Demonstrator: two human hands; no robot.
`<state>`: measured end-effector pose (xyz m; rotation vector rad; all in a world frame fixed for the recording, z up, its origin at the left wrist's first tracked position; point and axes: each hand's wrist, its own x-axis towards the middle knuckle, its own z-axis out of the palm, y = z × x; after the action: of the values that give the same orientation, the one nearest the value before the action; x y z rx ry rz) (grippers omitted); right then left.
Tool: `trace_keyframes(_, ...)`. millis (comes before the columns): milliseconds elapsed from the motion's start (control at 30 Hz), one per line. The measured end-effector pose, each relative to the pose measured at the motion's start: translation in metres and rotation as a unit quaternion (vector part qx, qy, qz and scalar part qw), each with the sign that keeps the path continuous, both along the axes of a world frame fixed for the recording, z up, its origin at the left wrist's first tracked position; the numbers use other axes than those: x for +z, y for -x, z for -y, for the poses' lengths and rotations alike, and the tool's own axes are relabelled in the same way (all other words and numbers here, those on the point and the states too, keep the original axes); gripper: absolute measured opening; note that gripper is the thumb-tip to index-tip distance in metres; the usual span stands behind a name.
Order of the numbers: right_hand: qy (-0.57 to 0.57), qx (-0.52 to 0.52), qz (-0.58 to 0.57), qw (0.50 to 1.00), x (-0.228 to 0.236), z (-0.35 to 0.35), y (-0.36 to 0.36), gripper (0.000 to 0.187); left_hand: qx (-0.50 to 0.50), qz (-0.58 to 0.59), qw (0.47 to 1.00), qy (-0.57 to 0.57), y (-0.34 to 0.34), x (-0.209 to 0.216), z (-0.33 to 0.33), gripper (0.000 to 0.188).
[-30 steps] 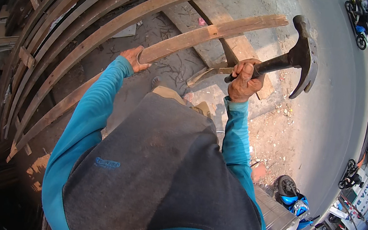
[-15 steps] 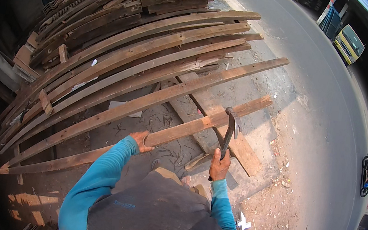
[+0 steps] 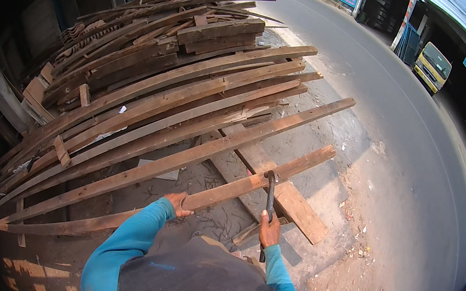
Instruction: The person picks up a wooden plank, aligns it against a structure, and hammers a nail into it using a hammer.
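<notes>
A long wooden beam runs from the lower left to the middle right. My left hand is closed around this beam near its middle. In my right hand is a claw hammer, gripped by its dark handle. Its head lies at the beam, right of my left hand; whether it touches the wood I cannot tell. Beneath the beam's right part lies a wide plank, set crosswise on the ground. Next to it, a second long beam lies roughly parallel on the far side.
A large stack of old beams rises at the far left. Bent nails are scattered on the ground beyond my body. A grey road curves along the right, with a yellow truck at its far side.
The hammer has come down and left onto the beam, and my right hand has moved down along with it. My left hand stays on the beam. The whole view has tilted up.
</notes>
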<state>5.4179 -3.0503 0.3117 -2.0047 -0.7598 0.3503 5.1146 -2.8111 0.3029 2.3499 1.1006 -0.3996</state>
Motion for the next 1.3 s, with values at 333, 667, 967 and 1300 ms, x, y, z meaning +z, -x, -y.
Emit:
trace_keyframes(333,0.131,0.021,0.032,0.991,-0.054,-0.003,-0.007,0.052,0.008,-0.009,1.0,-0.012,-0.001,0.006,0.002,0.083)
trace_keyframes(667,0.217,0.058,-0.043,0.973,-0.036,-0.007,-0.007,0.065,0.003,-0.008,1.0,-0.01,0.002,0.004,-0.001,0.082)
trace_keyframes(967,0.181,0.04,-0.033,0.982,-0.045,-0.009,0.007,0.066,0.007,0.013,1.0,0.004,0.012,-0.007,-0.001,0.088)
trace_keyframes(1300,0.191,-0.02,0.015,0.981,-0.068,0.0,0.018,0.06,0.118,0.268,0.898,-0.329,0.105,0.01,0.07,0.097)
